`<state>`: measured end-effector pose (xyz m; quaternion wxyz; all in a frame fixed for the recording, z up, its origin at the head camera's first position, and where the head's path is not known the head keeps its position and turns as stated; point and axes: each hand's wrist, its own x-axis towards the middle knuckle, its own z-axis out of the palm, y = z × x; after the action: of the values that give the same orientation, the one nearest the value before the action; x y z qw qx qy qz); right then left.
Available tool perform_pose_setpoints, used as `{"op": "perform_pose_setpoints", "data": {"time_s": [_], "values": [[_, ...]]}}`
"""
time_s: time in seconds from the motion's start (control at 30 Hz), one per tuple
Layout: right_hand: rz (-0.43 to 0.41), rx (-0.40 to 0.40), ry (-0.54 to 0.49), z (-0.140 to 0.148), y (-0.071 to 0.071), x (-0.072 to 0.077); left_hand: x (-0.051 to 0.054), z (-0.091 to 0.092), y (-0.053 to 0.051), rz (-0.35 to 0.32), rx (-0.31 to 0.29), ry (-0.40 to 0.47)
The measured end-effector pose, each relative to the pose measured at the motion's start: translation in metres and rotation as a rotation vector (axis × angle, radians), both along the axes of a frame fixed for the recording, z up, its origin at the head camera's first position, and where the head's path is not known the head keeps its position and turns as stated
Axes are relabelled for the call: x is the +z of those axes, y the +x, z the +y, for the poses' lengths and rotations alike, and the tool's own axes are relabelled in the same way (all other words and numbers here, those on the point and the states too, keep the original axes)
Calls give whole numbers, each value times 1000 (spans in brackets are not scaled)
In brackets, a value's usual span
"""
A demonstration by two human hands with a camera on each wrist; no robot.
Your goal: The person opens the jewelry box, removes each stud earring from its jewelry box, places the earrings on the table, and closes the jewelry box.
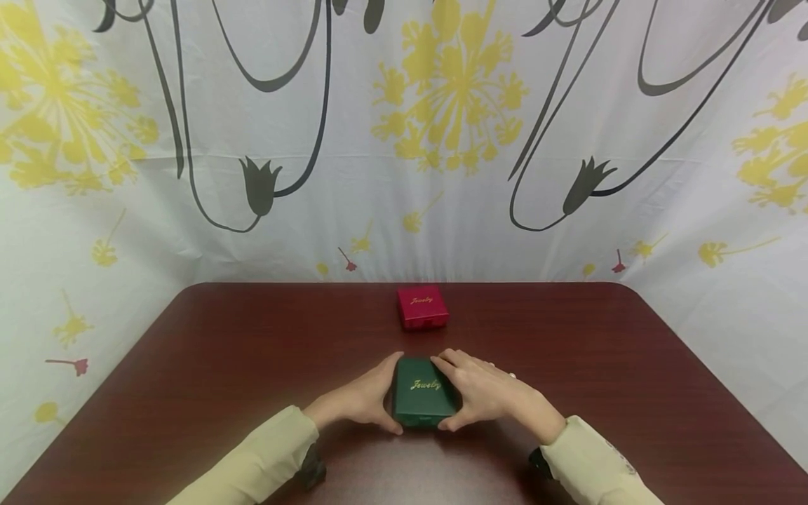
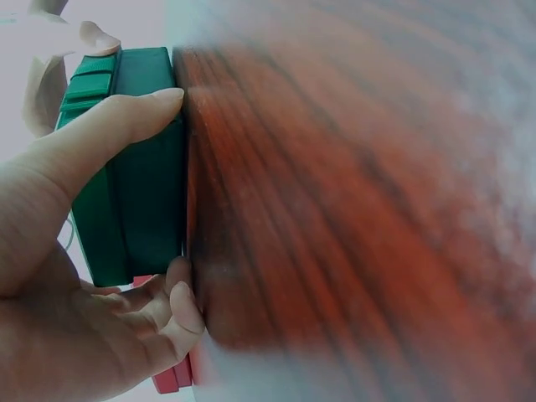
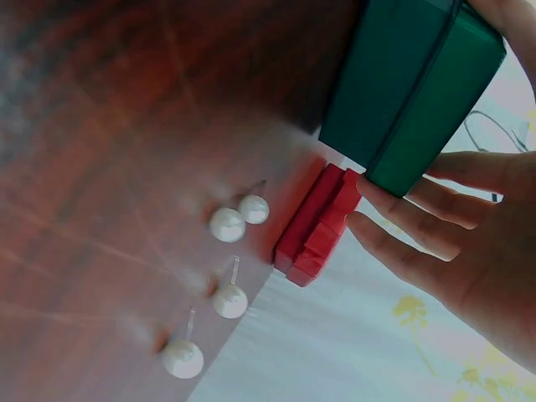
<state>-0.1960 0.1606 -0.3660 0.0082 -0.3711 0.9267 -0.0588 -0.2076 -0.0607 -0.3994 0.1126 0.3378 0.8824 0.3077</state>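
A closed green jewelry box [image 1: 421, 400] with gold "Jewelry" lettering sits on the table between both hands. My left hand [image 1: 365, 398] holds its left side, thumb at the front and fingers toward the back. My right hand [image 1: 489, 389] grips the right side, fingertips over the top edge and thumb at the front corner. In the left wrist view, the left thumb lies across the front wall of the green box [image 2: 146, 197]. Several pearl earrings [image 3: 230, 301] rest on the table near the right hand, mostly hidden behind it in the head view.
A closed red jewelry box [image 1: 423, 307] stands behind the green one, close to the far edge of the dark brown table [image 1: 284, 330]. A white curtain [image 1: 391, 238] with yellow and grey flower prints hangs behind and at both sides.
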Motion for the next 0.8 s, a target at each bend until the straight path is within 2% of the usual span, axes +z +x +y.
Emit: {"op": "perform_pose_setpoints", "data": {"time_s": [0.27, 0.53, 0.67, 0.8], "values": [[34, 17, 21, -1, -1, -3, -1, 1, 0, -10, 3, -9], [26, 19, 63, -4, -1, -1, 0, 1, 0, 0, 0, -35], [4, 0, 78, -4, 0, -1, 2, 1, 1, -27, -5, -36], [29, 12, 70, -5, 0, -1, 2, 1, 0, -52, -14, -35]]}}
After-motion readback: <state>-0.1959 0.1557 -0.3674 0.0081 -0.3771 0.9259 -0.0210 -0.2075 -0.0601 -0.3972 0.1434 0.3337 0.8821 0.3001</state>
